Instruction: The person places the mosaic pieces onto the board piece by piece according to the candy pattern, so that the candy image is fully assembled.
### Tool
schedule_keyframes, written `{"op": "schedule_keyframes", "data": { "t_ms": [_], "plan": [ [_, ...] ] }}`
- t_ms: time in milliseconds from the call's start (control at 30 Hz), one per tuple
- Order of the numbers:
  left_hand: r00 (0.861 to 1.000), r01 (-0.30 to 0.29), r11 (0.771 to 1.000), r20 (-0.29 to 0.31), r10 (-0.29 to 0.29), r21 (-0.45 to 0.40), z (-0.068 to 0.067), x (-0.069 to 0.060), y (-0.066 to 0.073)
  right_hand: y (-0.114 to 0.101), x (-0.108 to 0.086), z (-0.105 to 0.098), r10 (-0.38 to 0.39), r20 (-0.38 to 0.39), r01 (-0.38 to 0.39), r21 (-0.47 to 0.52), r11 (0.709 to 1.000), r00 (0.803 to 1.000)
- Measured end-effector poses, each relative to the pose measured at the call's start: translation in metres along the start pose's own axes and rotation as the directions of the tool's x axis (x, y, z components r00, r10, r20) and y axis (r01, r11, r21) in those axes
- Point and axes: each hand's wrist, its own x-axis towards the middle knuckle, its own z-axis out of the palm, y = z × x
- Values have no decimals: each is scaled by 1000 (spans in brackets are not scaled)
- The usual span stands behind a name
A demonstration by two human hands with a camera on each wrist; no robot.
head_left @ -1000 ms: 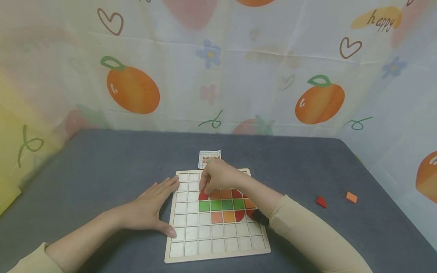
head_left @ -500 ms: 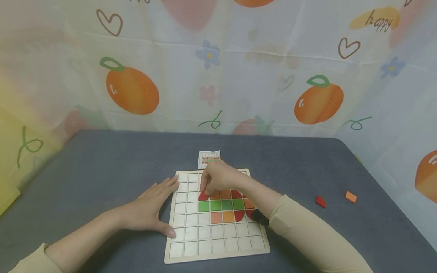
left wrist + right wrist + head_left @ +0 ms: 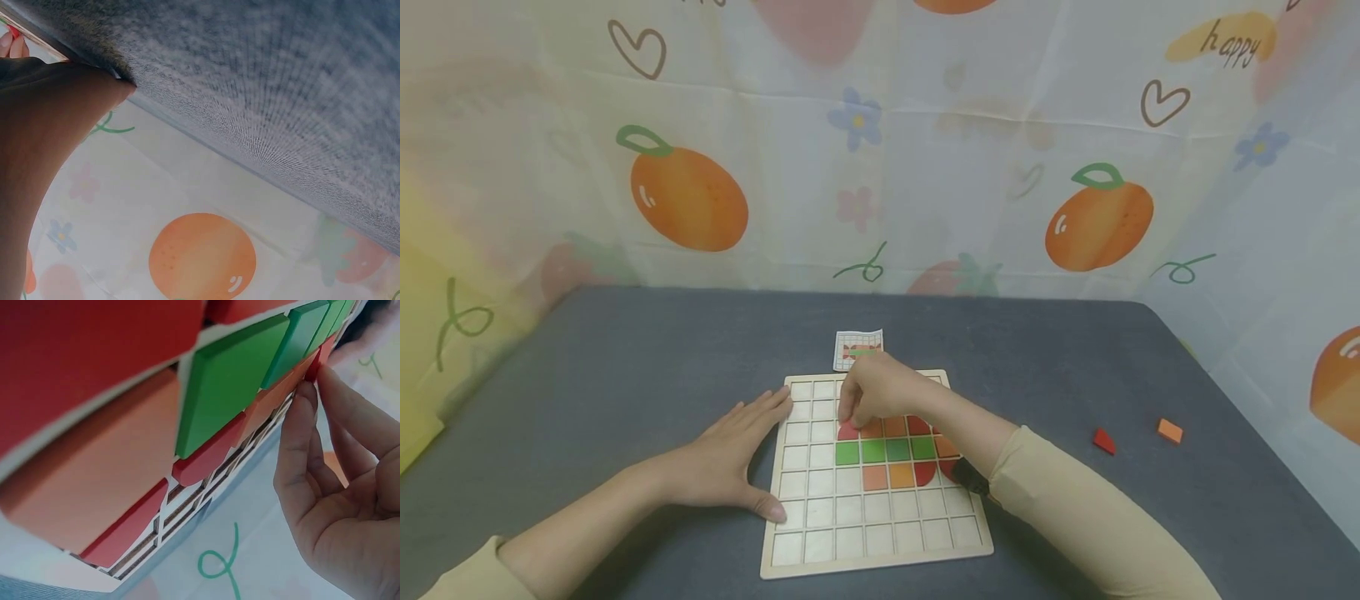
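The wooden grid board [image 3: 880, 567] carries several green, orange and red pieces in its middle rows. My left hand [image 3: 726, 458] lies spread along the board's left edge, fingertips at the upper part and thumb lower down. My right hand [image 3: 880, 387] reaches over the board with thumb and fingers pinching a red piece [image 3: 847, 431] at the left end of a row, just above a green square [image 3: 847, 452]. Seen from the right wrist, the fingertips of the right hand [image 3: 350, 469] hold the red piece [image 3: 312, 367] beside an orange one.
Behind the board lies a small printed card [image 3: 858, 342], partly covered by the right hand. A red piece [image 3: 1103, 442] and an orange piece [image 3: 1170, 431] lie apart on the dark table [image 3: 1037, 358] to the right. A patterned curtain stands behind.
The pinched red piece looks slightly tilted compared with before, catching more light. Both hands have stayed almost where they were.
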Motion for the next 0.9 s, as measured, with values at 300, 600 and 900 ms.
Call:
{"op": "schedule_keyframes", "data": {
  "t_ms": [300, 600, 900],
  "plan": [
    [1000, -8, 1000, -3, 8, 2, 1, 1, -1, -4, -6, -7, -9, -5, 10, 28, 1000, 1000],
    [1000, -10, 1000, -7, 10, 4, 1, 1, -1, 0, -22, -25, 7, -3, -7, 11, 1000, 1000],
    [1000, -1, 1000, -5, 1, 9, 1, 1, -1, 25, -41, -42, 70, 8, -70, 52, 996, 998]
  ]
}}
